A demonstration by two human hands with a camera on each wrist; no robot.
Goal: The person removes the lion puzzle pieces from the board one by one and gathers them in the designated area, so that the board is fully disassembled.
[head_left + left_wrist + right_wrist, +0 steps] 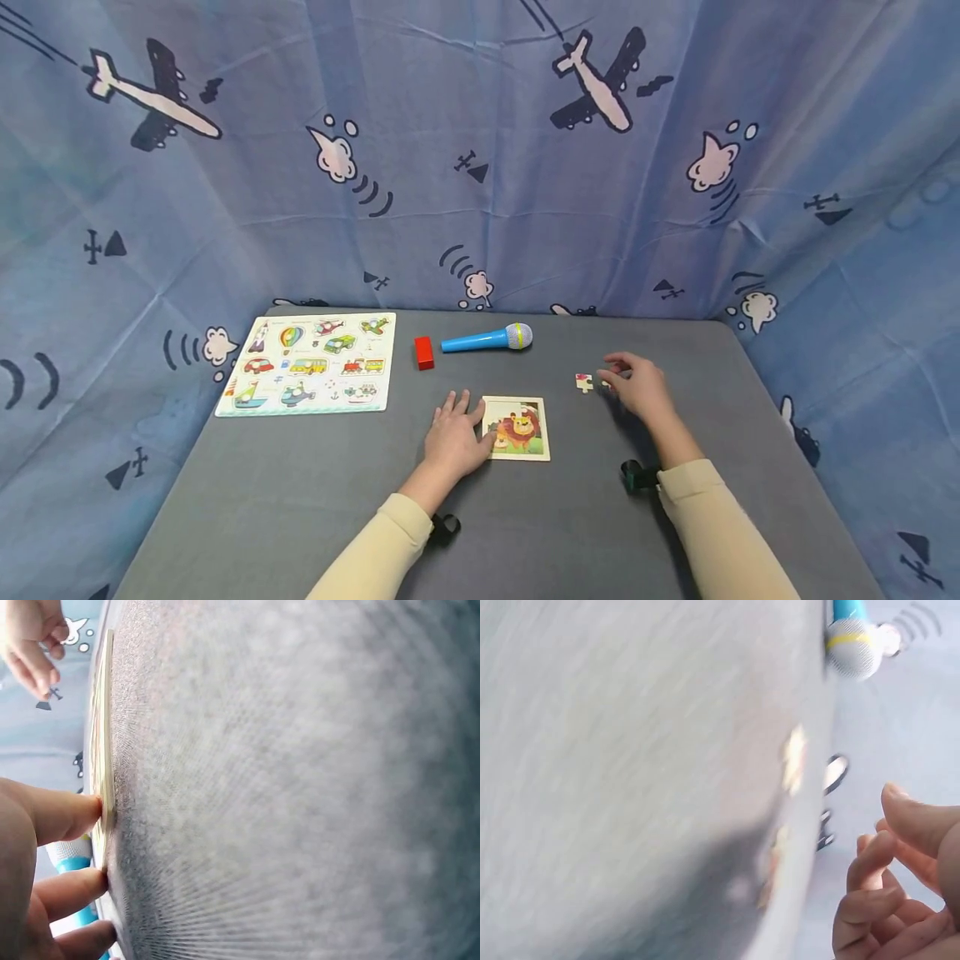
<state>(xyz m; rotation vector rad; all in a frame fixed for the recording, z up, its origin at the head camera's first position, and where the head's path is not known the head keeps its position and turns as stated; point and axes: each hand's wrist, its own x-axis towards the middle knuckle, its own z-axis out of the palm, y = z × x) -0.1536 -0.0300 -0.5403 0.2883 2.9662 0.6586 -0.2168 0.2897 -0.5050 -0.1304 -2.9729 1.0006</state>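
A small wooden lion puzzle (517, 428) in a pale frame lies on the table. My left hand (455, 442) rests at its left side, thumb on the edge and fingers spread along the table. In the left wrist view the thumb (71, 815) touches the puzzle's rim. My right hand (641, 388) hovers above the table with loosely bent fingers and nothing between them. Just left of it lies a jigsaw piece (584, 382); a second piece (607, 385) is partly hidden under the fingers. Both pieces are blurred in the right wrist view.
Behind the puzzle lie a blue toy microphone (483, 340) with a grey head and a red block (423, 353). A white board with vehicle pictures (315, 362) is at the back left. A blue patterned curtain (480, 150) borders the grey table (555, 533).
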